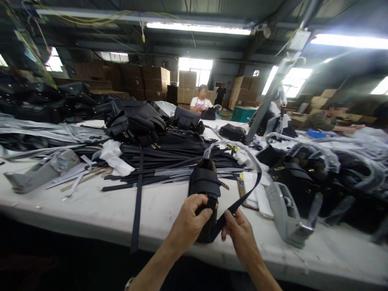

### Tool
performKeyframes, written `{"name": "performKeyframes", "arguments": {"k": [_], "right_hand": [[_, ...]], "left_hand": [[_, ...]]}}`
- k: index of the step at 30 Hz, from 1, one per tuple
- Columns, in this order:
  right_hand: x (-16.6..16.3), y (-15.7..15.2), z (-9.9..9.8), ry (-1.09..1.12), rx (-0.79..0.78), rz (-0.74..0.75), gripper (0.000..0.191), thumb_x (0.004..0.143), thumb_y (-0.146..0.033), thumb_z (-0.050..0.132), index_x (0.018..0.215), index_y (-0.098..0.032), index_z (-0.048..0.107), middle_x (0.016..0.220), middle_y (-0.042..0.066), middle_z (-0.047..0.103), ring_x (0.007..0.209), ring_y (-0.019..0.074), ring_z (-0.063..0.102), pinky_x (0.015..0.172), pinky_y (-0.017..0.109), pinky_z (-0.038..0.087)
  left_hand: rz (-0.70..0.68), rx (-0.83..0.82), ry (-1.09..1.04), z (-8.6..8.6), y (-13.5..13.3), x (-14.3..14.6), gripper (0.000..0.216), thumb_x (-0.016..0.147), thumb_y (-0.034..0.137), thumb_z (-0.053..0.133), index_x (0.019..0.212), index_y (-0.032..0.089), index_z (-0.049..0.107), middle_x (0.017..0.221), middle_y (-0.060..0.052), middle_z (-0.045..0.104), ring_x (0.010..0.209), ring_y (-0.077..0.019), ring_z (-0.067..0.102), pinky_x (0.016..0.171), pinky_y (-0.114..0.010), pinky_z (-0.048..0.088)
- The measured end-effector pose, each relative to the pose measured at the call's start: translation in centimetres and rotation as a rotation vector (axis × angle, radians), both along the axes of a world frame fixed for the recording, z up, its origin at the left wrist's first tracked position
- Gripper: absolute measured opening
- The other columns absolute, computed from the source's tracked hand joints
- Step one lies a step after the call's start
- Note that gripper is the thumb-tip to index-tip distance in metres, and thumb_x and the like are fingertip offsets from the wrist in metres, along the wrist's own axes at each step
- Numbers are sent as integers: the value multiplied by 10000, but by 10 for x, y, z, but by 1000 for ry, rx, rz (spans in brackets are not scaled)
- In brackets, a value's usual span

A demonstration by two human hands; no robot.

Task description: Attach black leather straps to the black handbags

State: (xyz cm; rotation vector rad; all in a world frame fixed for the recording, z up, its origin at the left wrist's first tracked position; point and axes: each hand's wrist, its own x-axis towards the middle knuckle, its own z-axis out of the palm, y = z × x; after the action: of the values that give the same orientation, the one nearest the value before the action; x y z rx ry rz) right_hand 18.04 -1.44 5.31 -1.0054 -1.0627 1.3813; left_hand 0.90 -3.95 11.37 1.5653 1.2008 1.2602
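Observation:
A small black handbag (203, 184) with a gold buckle stands on the white table in front of me. My left hand (194, 216) is closed on the near end of the bag, thumb and fingers pinching the dark strap part there. My right hand (238, 230) grips a black strap (247, 194) between thumb and fingers, just right of the bag. From that hand the strap loops up and back toward the far side of the bag, where clear plastic wrap covers part of it. The fingertips of both hands are partly hidden.
Many black straps (169, 155) lie behind the bag, with a heap of black bags (133, 117) beyond. Grey tape dispensers (291, 218) stand right and left. Plastic-wrapped bags (297, 173) crowd the right. A co-worker (201, 101) sits across the table (115, 214); another person is at far right.

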Motion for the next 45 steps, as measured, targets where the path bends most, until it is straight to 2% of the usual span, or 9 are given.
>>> {"name": "performKeyframes", "arguments": {"k": [2, 4, 8, 13, 19, 24, 31, 38, 45], "right_hand": [[7, 4, 16, 47, 12, -23, 352, 725, -445, 783, 822, -168, 588, 594, -44, 600, 409, 94, 543, 409, 208, 474], [13, 8, 31, 95, 19, -37, 332, 701, -373, 823, 840, -162, 608, 616, -42, 617, 451, 90, 577, 452, 193, 495], [15, 12, 49, 187, -27, -10, 344, 658, -332, 860, 856, -134, 660, 642, -35, 628, 491, 85, 600, 488, 183, 519], [4, 10, 47, 276, -108, 42, 327, 665, -364, 853, 732, -149, 615, 569, -27, 635, 454, 96, 586, 440, 197, 524], [0, 16, 63, 344, -118, -21, 371, 580, -266, 910, 808, -145, 643, 670, -12, 704, 509, 100, 641, 500, 196, 575], [-1, 26, 80, 381, -106, -97, 422, 495, -240, 943, 777, -136, 647, 623, -19, 700, 507, 116, 659, 491, 198, 595], [-11, 24, 95, 416, -109, -45, 403, 513, -207, 932, 775, -146, 631, 630, -16, 705, 505, 122, 664, 486, 203, 603], [-13, 21, 86, 459, -220, 1, 390, 502, -196, 932, 689, -162, 592, 592, -29, 700, 492, 120, 668, 464, 180, 586], [-16, 14, 90, 420, -168, -1, 376, 533, -218, 922, 729, -155, 608, 642, -13, 722, 508, 116, 672, 488, 183, 594]], "left_hand": [[-170, -143, -182, 2, 1, -7, 123, 820, 242, 586, 911, 169, 625, 868, -54, 700, 795, -179, 614, 729, -280, 441], [-242, -236, -285, 2, 2, -13, 172, 787, 293, 649, 871, 156, 586, 731, -23, 677, 649, -137, 586, 615, -232, 408], [-130, -246, -303, 2, 4, -23, 301, 760, 404, 710, 740, 167, 526, 553, 38, 573, 492, -91, 489, 515, -206, 337], [-95, -103, -345, 13, -3, -35, 275, 812, 397, 689, 816, 173, 530, 875, -75, 720, 760, -158, 610, 648, -236, 413], [-184, -91, -352, 17, -7, -33, 344, 884, 407, 610, 1106, 177, 483, 725, -9, 670, 639, -140, 610, 605, -233, 425], [-146, -31, -270, 27, -10, -26, 256, 946, 402, 503, 959, 155, 571, 933, -45, 656, 549, -80, 592, 600, -231, 430], [-141, 15, -198, 32, -11, -20, 292, 927, 355, 542, 1150, 180, 614, 732, -11, 656, 718, -151, 599, 695, -256, 436], [-135, 102, -257, 31, -13, -18, 286, 900, 218, 549, 1160, 246, 665, 969, -28, 607, 847, -151, 574, 763, -244, 468], [-97, 10, -476, 34, -10, -16, 396, 891, 248, 554, 1287, 244, 565, 1112, -53, 629, 974, -181, 604, 875, -286, 463]]}}
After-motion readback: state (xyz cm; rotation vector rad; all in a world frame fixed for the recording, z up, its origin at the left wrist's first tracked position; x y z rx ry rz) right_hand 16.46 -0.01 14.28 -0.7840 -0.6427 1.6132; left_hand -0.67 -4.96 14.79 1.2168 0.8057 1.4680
